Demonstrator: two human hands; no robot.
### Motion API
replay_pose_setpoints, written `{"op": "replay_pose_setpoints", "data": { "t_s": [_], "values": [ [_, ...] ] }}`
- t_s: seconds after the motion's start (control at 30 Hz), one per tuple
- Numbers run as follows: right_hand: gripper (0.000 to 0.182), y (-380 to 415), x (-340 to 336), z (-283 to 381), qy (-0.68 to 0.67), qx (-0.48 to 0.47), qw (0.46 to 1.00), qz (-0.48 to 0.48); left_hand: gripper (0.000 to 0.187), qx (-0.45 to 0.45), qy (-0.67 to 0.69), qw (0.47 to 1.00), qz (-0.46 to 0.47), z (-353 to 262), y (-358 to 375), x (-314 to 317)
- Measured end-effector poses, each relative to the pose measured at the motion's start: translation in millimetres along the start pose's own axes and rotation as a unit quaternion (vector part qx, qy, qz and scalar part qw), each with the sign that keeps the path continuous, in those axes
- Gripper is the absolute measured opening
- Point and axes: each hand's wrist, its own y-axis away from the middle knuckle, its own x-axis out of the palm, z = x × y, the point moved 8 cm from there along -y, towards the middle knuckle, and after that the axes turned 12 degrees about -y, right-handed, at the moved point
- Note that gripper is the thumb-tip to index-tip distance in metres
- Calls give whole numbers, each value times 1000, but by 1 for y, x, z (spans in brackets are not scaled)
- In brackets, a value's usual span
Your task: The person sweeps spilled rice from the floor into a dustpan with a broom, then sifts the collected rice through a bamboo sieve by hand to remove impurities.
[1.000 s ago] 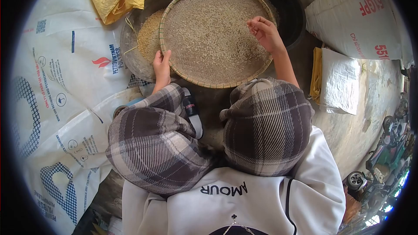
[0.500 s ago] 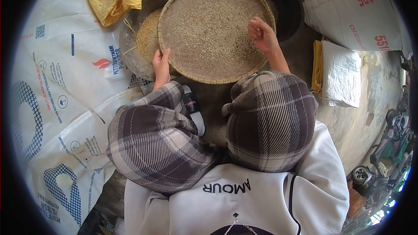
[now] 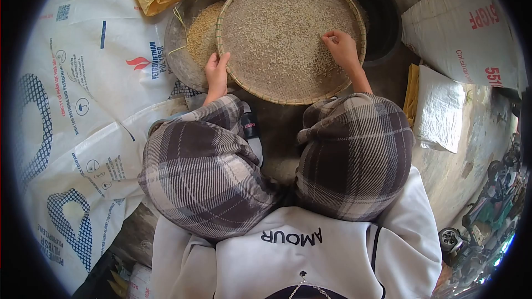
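While the round woven tray (image 3: 293, 102) is partly covering the metal basin (image 3: 188, 77) on the left and the black basin (image 3: 388, 22) on the right, the left hand (image 3: 217, 73) is touching its near-left rim, fingers slightly parted, their grip underneath hidden. Over its right side, the right hand (image 3: 342, 50) is pinching its fingers together, possibly holding something; I can't tell. The tray is looking light and stiff, best gripped by opposite rims, its loose grain (image 3: 277, 27) seeming easily spilled.

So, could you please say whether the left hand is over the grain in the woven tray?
No, the left hand is at the rim of the woven tray.
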Motion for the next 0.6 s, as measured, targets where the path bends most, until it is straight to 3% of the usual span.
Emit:
{"op": "replay_pose_setpoints", "data": {
  "t_s": [0.2,0.3,0.5,0.57,0.6],
  "values": [
    [21,-4,2,0,-24,9,1000,15,12,-4,0,1000,2,-2,2,2],
    [21,2,6,14,37,21,998,40,13,-4,5,1000,-5,-4,2,3],
    [20,-4,6,2,0,-18,1000,5,14,6,-17,1000,-13,-10,4,2],
    [17,-2,10,-20,-314,107,942,50,13,4,-8,1000,-17,-7,2,-1],
    [17,-3,6,-25,-312,107,943,50,13,-7,9,1000,-26,-4,1,-3]
  ]
}}
